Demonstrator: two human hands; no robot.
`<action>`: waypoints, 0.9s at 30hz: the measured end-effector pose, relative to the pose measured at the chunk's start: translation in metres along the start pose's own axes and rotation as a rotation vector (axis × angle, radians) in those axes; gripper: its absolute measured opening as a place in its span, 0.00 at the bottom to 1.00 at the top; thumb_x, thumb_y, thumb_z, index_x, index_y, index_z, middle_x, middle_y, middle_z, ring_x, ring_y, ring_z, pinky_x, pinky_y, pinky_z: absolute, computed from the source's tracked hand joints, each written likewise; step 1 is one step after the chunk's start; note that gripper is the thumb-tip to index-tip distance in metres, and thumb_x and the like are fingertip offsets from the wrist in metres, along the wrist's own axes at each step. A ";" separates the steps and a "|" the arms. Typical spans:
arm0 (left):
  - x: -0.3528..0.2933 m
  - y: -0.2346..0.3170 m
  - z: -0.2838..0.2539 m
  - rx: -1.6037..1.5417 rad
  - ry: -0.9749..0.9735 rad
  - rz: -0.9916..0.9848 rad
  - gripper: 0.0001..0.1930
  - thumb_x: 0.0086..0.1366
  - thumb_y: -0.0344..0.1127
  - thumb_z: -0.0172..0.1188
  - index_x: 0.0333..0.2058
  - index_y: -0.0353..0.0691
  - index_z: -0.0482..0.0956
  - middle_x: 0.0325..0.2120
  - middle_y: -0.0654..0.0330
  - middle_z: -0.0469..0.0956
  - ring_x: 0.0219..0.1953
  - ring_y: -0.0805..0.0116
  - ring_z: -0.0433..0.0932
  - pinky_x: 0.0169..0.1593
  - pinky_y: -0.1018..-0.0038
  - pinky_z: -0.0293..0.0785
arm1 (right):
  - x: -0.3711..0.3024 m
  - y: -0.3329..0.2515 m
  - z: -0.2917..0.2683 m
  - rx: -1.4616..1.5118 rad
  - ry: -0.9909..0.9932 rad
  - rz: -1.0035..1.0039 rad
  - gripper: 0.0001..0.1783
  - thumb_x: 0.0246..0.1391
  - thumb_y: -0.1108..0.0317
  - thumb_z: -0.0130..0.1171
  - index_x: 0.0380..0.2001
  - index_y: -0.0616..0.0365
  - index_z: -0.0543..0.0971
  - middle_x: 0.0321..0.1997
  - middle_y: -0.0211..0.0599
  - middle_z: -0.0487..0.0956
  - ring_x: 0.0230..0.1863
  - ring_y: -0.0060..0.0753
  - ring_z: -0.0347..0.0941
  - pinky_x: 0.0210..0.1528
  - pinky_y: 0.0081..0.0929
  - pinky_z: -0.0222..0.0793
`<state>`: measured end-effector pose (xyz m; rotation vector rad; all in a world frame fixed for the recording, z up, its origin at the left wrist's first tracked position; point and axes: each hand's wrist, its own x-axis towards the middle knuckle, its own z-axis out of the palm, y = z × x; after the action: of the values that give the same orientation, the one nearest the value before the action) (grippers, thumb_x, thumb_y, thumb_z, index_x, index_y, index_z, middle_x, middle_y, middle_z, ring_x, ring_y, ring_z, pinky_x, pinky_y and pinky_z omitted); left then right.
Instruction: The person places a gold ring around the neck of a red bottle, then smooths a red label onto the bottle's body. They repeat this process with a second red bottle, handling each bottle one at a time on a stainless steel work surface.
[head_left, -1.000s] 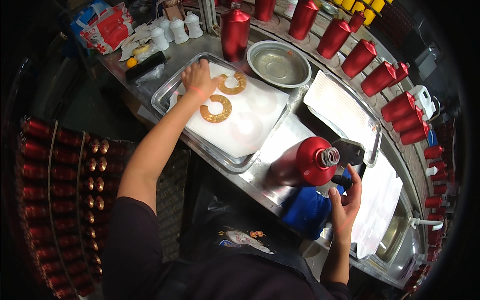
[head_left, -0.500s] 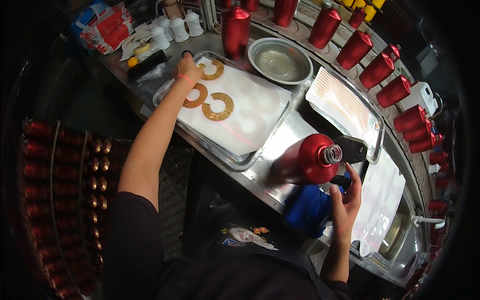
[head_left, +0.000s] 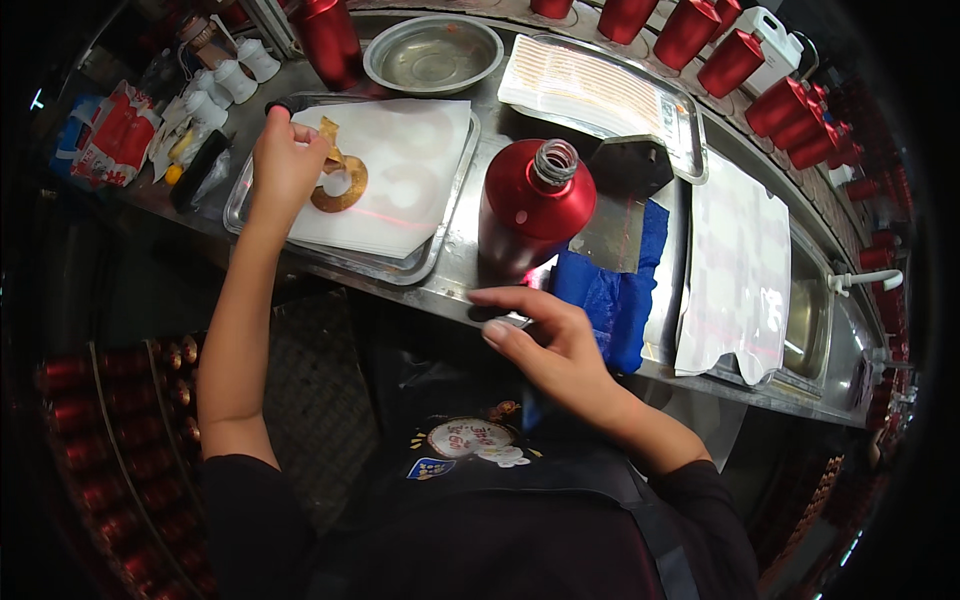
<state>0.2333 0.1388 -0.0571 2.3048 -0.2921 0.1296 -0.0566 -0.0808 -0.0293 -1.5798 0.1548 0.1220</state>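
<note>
My left hand (head_left: 285, 165), a black cover on one fingertip, is over the left part of a white backing sheet (head_left: 425, 200). Its fingers pinch a gold ring-shaped decal (head_left: 331, 130), which is lifted and partly hidden by the hand. Just below it, another gold C-shaped decal (head_left: 352, 192) lies flat on the sheet. My right hand (head_left: 565, 355) is open, thumb and fingers apart, in front of a red metallic bottle (head_left: 525, 205) with a clear threaded neck. The bottle leans on the bench beside a black angled block (head_left: 630, 165); the right hand looks apart from it.
The sheet lies in a metal tray (head_left: 425, 265). Behind are a metal bowl (head_left: 435, 55) and a tray of striped sheets (head_left: 585, 85). A blue cloth (head_left: 600, 300), white sheets (head_left: 735, 270) and a sink tap (head_left: 868, 282) are to the right. Red bottles (head_left: 685, 35) line the back.
The view has swung, so the bench appears shifted left. My left hand has lifted a gold decal off the sheet. My right hand has moved from the bottle's right side to its near side.
</note>
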 end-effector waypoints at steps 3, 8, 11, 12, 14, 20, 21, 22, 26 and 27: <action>-0.071 0.053 -0.010 -0.590 -0.156 -0.040 0.17 0.63 0.24 0.66 0.45 0.31 0.68 0.33 0.56 0.80 0.34 0.72 0.83 0.39 0.77 0.80 | 0.012 0.006 0.017 0.281 -0.053 0.122 0.27 0.69 0.59 0.58 0.65 0.60 0.73 0.27 0.23 0.76 0.23 0.12 0.66 0.28 0.15 0.60; -0.165 0.111 -0.017 -0.993 -0.332 -0.039 0.28 0.66 0.19 0.61 0.62 0.33 0.62 0.40 0.59 0.76 0.35 0.80 0.80 0.41 0.84 0.76 | -0.007 0.002 0.016 0.652 -0.023 0.266 0.32 0.71 0.53 0.54 0.68 0.63 0.67 0.12 0.26 0.67 0.12 0.20 0.60 0.22 0.19 0.57; -0.184 0.127 -0.013 -1.025 -0.315 -0.053 0.27 0.66 0.18 0.60 0.61 0.32 0.61 0.41 0.58 0.76 0.39 0.78 0.80 0.42 0.83 0.75 | -0.016 -0.007 0.006 0.698 0.054 0.182 0.24 0.69 0.59 0.57 0.61 0.63 0.73 0.14 0.26 0.69 0.13 0.20 0.63 0.22 0.19 0.61; -0.188 0.131 -0.010 -0.992 -0.288 -0.091 0.27 0.66 0.17 0.60 0.60 0.32 0.61 0.41 0.57 0.75 0.40 0.77 0.80 0.43 0.83 0.76 | -0.016 -0.009 0.004 0.688 0.111 0.135 0.22 0.69 0.59 0.57 0.59 0.63 0.74 0.14 0.26 0.70 0.12 0.20 0.63 0.22 0.19 0.61; -0.196 0.139 -0.009 -1.096 -0.301 0.003 0.26 0.66 0.17 0.59 0.60 0.31 0.60 0.42 0.57 0.75 0.42 0.76 0.80 0.45 0.81 0.77 | -0.015 -0.010 0.000 0.644 0.196 0.077 0.19 0.68 0.60 0.58 0.55 0.62 0.76 0.14 0.27 0.70 0.12 0.20 0.63 0.22 0.20 0.61; -0.202 0.148 -0.002 -1.200 -0.337 -0.044 0.27 0.67 0.16 0.58 0.61 0.32 0.58 0.43 0.56 0.75 0.42 0.74 0.82 0.46 0.80 0.79 | -0.031 0.007 0.001 0.612 0.172 0.321 0.15 0.72 0.56 0.49 0.39 0.58 0.74 0.10 0.32 0.66 0.10 0.23 0.60 0.20 0.22 0.58; -0.202 0.149 -0.001 -1.225 -0.357 -0.084 0.27 0.67 0.17 0.58 0.62 0.32 0.58 0.43 0.56 0.75 0.42 0.74 0.82 0.46 0.81 0.79 | -0.036 0.011 -0.003 0.596 0.155 0.347 0.19 0.73 0.54 0.46 0.42 0.59 0.75 0.10 0.32 0.66 0.10 0.24 0.59 0.20 0.23 0.57; -0.203 0.149 0.000 -1.265 -0.377 -0.104 0.28 0.67 0.17 0.57 0.62 0.33 0.57 0.43 0.56 0.75 0.42 0.74 0.82 0.46 0.81 0.79 | -0.042 0.015 -0.005 0.608 0.098 0.371 0.22 0.74 0.51 0.43 0.44 0.61 0.76 0.10 0.33 0.66 0.10 0.24 0.57 0.20 0.23 0.56; -0.207 0.152 0.006 -1.223 -0.353 -0.135 0.29 0.68 0.18 0.58 0.63 0.33 0.57 0.43 0.56 0.74 0.42 0.74 0.83 0.46 0.81 0.79 | -0.057 0.024 -0.019 0.576 -0.125 0.374 0.30 0.75 0.47 0.38 0.51 0.64 0.77 0.09 0.33 0.65 0.10 0.24 0.56 0.21 0.23 0.56; -0.208 0.153 0.006 -1.223 -0.373 -0.110 0.29 0.68 0.18 0.58 0.63 0.33 0.56 0.44 0.56 0.75 0.43 0.74 0.83 0.46 0.81 0.79 | -0.058 0.024 -0.021 0.598 -0.129 0.360 0.30 0.75 0.47 0.40 0.51 0.65 0.78 0.09 0.33 0.65 0.10 0.24 0.57 0.21 0.23 0.56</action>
<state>-0.0065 0.0682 0.0091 1.1020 -0.3058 -0.4331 -0.1185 -0.1011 -0.0419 -0.9329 0.3403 0.4183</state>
